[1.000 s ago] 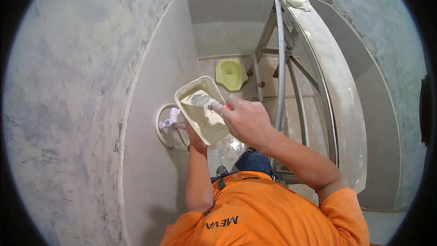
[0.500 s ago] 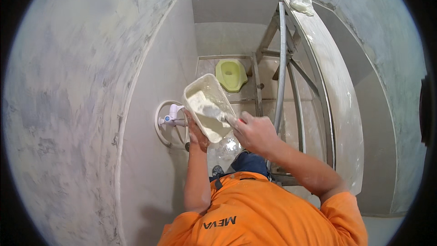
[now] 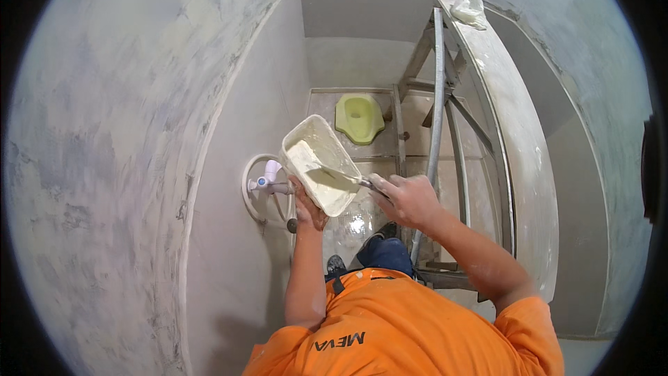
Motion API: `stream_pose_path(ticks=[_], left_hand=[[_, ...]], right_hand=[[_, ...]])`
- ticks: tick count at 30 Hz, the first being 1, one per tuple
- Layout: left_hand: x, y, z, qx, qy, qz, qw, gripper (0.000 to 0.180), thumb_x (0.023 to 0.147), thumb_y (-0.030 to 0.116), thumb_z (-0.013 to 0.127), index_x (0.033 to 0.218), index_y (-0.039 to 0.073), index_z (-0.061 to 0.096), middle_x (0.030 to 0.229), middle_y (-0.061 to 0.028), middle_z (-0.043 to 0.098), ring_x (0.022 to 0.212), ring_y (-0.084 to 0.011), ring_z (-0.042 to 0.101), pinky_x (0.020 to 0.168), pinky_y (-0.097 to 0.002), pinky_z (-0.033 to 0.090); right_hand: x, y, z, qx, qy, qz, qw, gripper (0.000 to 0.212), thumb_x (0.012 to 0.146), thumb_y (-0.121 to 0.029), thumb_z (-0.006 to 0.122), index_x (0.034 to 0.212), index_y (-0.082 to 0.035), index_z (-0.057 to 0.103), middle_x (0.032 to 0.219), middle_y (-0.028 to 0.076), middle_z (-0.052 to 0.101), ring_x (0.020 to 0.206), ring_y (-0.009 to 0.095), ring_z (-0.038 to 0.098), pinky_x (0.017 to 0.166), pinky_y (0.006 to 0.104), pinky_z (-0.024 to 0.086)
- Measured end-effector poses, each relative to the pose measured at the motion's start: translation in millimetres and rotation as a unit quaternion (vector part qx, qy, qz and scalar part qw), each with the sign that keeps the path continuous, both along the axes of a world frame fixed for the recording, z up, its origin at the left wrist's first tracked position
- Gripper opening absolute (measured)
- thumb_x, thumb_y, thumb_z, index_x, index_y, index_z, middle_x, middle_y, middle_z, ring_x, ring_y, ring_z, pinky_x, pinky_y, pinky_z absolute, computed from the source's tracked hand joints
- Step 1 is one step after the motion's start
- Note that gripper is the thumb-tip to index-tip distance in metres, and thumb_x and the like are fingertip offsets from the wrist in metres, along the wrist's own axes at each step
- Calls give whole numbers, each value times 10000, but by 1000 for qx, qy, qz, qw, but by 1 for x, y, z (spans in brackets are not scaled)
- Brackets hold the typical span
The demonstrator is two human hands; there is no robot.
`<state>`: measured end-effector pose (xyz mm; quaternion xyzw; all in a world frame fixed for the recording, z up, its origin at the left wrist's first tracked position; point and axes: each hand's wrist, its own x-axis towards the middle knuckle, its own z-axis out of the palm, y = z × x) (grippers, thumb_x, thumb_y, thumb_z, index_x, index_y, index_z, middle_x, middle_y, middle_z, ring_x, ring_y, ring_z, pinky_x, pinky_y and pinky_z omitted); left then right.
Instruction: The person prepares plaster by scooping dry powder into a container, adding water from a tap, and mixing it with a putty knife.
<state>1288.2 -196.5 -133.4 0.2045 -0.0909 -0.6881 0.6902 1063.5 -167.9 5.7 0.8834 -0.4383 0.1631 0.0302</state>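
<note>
A cream rectangular tub (image 3: 314, 138) tilts over the floor, supported from its lower left side by my left hand (image 3: 307, 203), whose fingers wrap beneath it. Pale, wet putty (image 3: 303, 156) coats the inside and lies thickest toward the far left end. My right hand (image 3: 410, 200) is closed around the handle of a putty knife (image 3: 364, 182). The knife's blade reaches into the tub and is smeared with the same paste, so its full outline is hard to make out.
A lilac-and-white tap (image 3: 267, 179) with a looped hose is on the left wall, close to my left hand. Beyond the tub, a yellow-green squat toilet (image 3: 359, 120) is set in the floor. On my right stands a metal trestle (image 3: 437, 97) bearing a long plank (image 3: 523, 132) with a crumpled plastic bag (image 3: 469, 5).
My right hand has shifted slightly right and turned, changing the knife's angle inside the tub. The left hand still holds the tub. The whole view has moved a little.
</note>
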Motion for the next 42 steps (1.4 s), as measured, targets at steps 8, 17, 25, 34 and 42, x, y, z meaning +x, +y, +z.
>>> stream_pose_path(ticks=[8,17,25,34,42], left_hand=[[8,-3,-32,-24,-72,38,996,795,1005,662,479,1558,100,374,1498,-123,510,1337,-332,537,1094,-488,494],[-4,-18,-25,22,-70,62,995,765,1013,646,481,1550,110,385,1498,-118,514,1342,-334,535,1111,-493,480],[-3,-15,-21,24,-93,39,995,795,997,685,478,1526,94,414,1466,-114,534,1316,-316,552,1065,-466,508],[-13,-9,-18,28,-86,7,996,794,1002,679,472,1548,107,403,1503,-110,516,1351,-315,522,1107,-474,467],[-11,-11,-14,-4,-48,4,999,762,1033,643,426,1551,84,392,1520,-139,495,1331,-350,538,1123,-482,459]], right_hand=[[19,33,-49,272,-285,-86,915,362,1003,-274,617,1084,62,728,673,162,650,621,346,630,648,400,516],[33,27,-47,680,-541,-246,429,271,1046,-311,517,962,-78,627,553,-26,369,415,95,202,412,303,167],[25,7,-56,743,-580,-187,275,301,1070,-324,420,1017,-83,593,535,-39,375,364,92,194,365,282,177],[17,-8,-19,729,-626,-158,228,346,1097,-312,397,1017,-35,587,517,-20,397,341,81,223,325,249,202],[13,-10,35,149,-118,-77,979,196,988,-200,617,973,-40,729,686,124,664,631,303,637,627,396,509]])
